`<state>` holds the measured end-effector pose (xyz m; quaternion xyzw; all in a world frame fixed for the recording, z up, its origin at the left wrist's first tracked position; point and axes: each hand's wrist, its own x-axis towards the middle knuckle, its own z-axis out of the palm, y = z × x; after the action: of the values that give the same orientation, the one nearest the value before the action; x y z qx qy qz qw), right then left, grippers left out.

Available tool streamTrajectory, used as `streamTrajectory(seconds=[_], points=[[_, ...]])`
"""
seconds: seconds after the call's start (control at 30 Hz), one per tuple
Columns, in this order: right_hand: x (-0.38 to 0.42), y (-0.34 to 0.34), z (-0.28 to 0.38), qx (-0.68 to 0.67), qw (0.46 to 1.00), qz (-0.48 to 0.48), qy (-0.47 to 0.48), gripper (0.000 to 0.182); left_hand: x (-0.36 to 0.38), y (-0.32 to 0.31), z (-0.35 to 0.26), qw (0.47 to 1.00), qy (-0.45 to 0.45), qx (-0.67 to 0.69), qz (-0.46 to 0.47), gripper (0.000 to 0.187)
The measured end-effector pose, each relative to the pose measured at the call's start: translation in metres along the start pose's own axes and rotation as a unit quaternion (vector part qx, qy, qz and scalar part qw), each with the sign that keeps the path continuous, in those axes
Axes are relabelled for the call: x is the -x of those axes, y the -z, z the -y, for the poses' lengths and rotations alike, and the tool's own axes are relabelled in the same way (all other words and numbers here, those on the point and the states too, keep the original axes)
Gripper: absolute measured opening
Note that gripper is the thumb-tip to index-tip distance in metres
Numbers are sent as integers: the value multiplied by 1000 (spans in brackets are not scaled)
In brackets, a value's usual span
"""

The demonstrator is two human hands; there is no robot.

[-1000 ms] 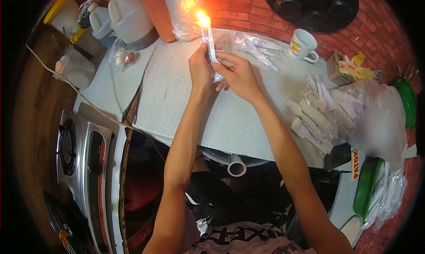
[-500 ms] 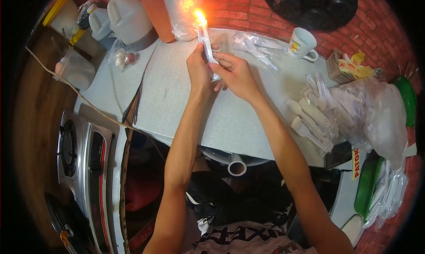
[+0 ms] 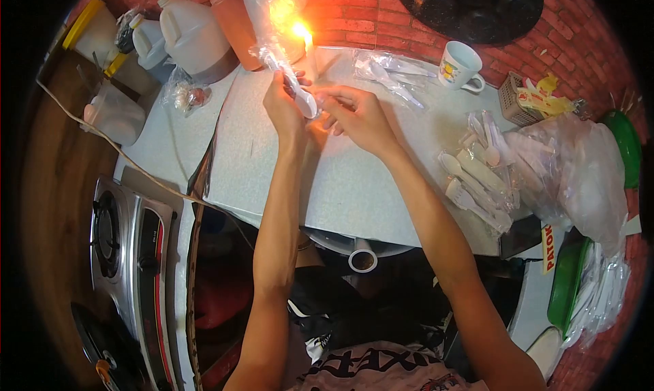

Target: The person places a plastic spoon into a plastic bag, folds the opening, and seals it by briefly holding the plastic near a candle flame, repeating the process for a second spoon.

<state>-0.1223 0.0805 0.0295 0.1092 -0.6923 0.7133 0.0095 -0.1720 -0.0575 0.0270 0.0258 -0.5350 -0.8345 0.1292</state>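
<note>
My left hand is closed round a white plastic spoon in a clear plastic wrapper. The spoon's bowl points down toward me, and the wrapped handle end sticks up past my fingers. My right hand is beside the bowl, its thumb and fingertips drawn together at the wrapper's edge; the exact grip is partly hidden. Just behind both hands a lit white candle stands upright, its flame close to the wrapped end. Wrapped white plastic cutlery lies on the table to the right of the candle.
More packed spoons and forks lie at the right by a clear plastic bag. A mug and a small basket stand at the back right. Jugs are at the back left, a gas stove at the left.
The wrapped spoon has moved away from the flame and tilted to the left, its bowl now showing. My right hand has shifted slightly off the spoon. The candle now shows separately behind.
</note>
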Motion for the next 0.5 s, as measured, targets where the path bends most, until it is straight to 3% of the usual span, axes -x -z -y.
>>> streamTrajectory(seconds=[0.1, 0.17, 0.2, 0.27, 0.37, 0.43, 0.5], points=[[-6, 14, 1, 13, 998, -46, 32, 34, -1, 1, -4, 1000, -26, 5, 3, 45], [-9, 22, 9, 27, 995, -83, 52, 36, 6, -4, -3, 992, -84, -12, 92, 46], [-9, 26, 14, -14, 991, -115, 68, 35, 11, -7, -2, 991, -83, -10, 100, 46], [-6, 34, 31, -76, 974, -185, 110, 36, 24, -16, 1, 968, -106, -89, 207, 47], [3, 54, 59, -107, 953, -247, 136, 39, 43, -28, 4, 952, -80, -92, 279, 47], [14, 70, 67, -89, 952, -260, 136, 44, 50, -29, 1, 940, -52, -121, 314, 50], [32, 88, 67, -28, 967, -204, 150, 45, 54, -29, 2, 908, -64, -175, 374, 49]])
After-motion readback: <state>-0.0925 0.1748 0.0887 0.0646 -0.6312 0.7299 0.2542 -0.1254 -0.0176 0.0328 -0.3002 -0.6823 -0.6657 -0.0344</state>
